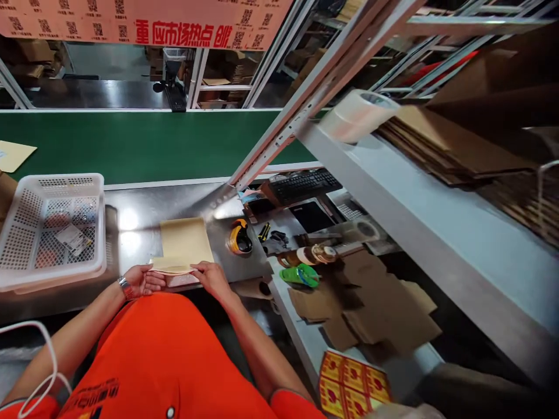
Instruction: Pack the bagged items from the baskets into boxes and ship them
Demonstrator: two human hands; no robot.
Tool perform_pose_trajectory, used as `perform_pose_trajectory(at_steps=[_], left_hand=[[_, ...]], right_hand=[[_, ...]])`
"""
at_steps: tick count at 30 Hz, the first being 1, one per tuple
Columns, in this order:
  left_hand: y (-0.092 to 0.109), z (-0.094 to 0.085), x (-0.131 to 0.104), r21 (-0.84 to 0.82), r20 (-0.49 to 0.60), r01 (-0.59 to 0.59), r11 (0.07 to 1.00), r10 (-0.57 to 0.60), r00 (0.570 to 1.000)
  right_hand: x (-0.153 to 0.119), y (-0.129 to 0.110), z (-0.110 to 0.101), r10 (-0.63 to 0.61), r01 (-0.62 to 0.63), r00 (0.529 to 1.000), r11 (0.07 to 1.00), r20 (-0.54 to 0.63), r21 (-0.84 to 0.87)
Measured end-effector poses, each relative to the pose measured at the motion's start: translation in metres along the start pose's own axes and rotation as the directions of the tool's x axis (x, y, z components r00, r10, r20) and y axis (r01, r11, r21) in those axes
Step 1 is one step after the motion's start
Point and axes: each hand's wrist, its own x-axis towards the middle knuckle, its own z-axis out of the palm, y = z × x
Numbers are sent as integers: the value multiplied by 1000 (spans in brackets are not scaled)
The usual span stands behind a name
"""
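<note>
A tan padded envelope (pixel 187 240) lies on the metal bench, its near end at the bench's front edge. My left hand (pixel 143 281), with a watch at the wrist, closes its fingers on the left corner of the envelope's raised flap. On the flap's right corner my right hand (pixel 212 277) pinches with thumb and fingers. Pale, bubbly lining shows beneath the flap between the hands. To the right of the envelope stands a yellow-and-black tape dispenser (pixel 240 237). Left of it is a white perforated basket (pixel 98 233) holding small bagged items.
Behind the bench runs a green conveyor belt (pixel 152 142), with another envelope (pixel 16 156) at its left. A slanting metal post (pixel 283 131) rises at the right. Shelves there hold tape rolls (pixel 358 115), a green cup (pixel 301 275) and flat cardboard (pixel 371 297).
</note>
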Motion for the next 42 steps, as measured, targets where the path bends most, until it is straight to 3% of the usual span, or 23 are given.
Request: perform_pose_trajectory(at_steps=[5, 10, 18, 22, 25, 27, 28, 30, 32, 34, 36, 39, 42], left_hand=[[7, 5, -7, -33, -30, -68, 997, 67, 997], [11, 7, -9, -146, -108, -134, 980, 119, 987], [15, 14, -17, -241, -132, -195, 951, 167, 977], [24, 18, -22, -244, -97, -177, 954, 157, 983], [29, 16, -24, -148, -107, -225, 963, 211, 972], [31, 16, -26, 0, -190, -350, 937, 343, 920], [31, 18, -27, 117, -243, -436, 892, 452, 858], [31, 26, -31, 411, -267, -576, 707, 698, 665], [32, 42, -32, 634, -105, -648, 422, 877, 468], [34, 63, -30, 690, 132, -704, 168, 927, 350], [37, 82, -22, 657, 298, -753, 43, 902, 312], [42, 96, -4, 638, 362, -767, 64, 855, 372], [42, 90, 11, 660, 315, -740, 130, 847, 429]], right_hand=[[6, 2, -11, 8, -7, 1000, 999, 14, -39], [8, 1, -23, -100, 100, 995, 995, 2, 21], [20, 4, -22, -140, 177, 982, 916, -127, 359], [23, 0, -20, -68, 122, 990, 851, -124, 511], [26, -3, -19, -6, 105, 985, 813, -172, 572], [27, -6, -19, 26, 98, 980, 800, -198, 592], [28, -8, -19, 28, 102, 978, 796, -205, 597], [28, -13, -17, 4, 123, 979, 791, -205, 600], [28, -20, -14, -21, 149, 975, 794, -219, 589], [27, -27, -11, -29, 170, 968, 804, -248, 570], [26, -34, -11, -41, 188, 963, 814, -268, 549], [22, -41, -15, -51, 213, 953, 816, -300, 537], [17, -43, -19, -22, 222, 938, 803, -345, 553]])
